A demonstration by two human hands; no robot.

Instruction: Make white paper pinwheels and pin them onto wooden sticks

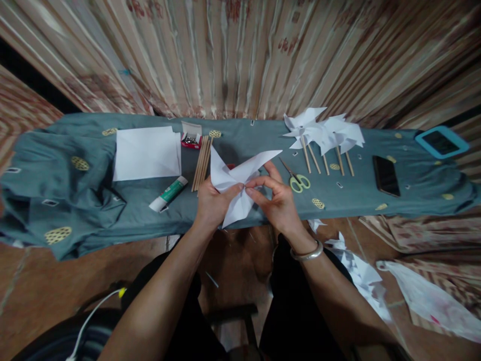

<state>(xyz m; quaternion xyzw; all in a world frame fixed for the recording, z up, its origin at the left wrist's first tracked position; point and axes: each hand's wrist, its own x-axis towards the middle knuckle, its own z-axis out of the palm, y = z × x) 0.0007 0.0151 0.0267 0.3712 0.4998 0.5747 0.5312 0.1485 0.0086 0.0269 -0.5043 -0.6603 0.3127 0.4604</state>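
Note:
A white paper pinwheel shape [235,186] is held over the near edge of a teal-covered table [75,200]. My left hand [212,200] grips its left side, thumb pressed near the centre. My right hand [276,198], a silver bangle at the wrist, pinches the folded flaps at the centre from the right. Both hands touch the paper at its middle.
On the table lie a white paper sheet [147,152], a glue stick [168,193], a bundle of wooden sticks [202,161], a small red box [191,136], green-handled scissors [296,179], finished pinwheels on sticks [323,135], a dark phone [386,175] and a blue-framed tablet [441,142]. Paper scraps [356,271] lie on the floor.

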